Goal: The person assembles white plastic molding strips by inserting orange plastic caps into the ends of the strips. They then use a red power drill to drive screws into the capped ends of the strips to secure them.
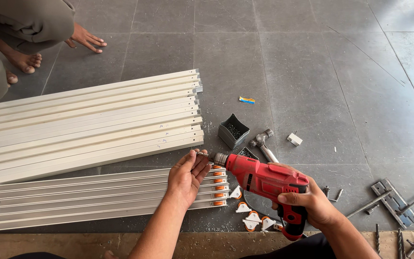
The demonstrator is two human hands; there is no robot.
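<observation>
Taking the red drill [264, 180] as the landmark, three things fit. Just beyond its chuck, on the grey floor [312, 72], stands a small dark grey box [233, 130], square with flared walls, open at the top, holding what look like small dark screws. Farther beyond the drill, past that box, lies a little flat strip [247, 100], a label or wrapper scrap, yellow and blue, lying slightly tilted. Beyond the drill and to the right, past the hammer head, lies a small white block [294, 139], perhaps a tiny carton; too small to tell. No signs or screens show.
</observation>
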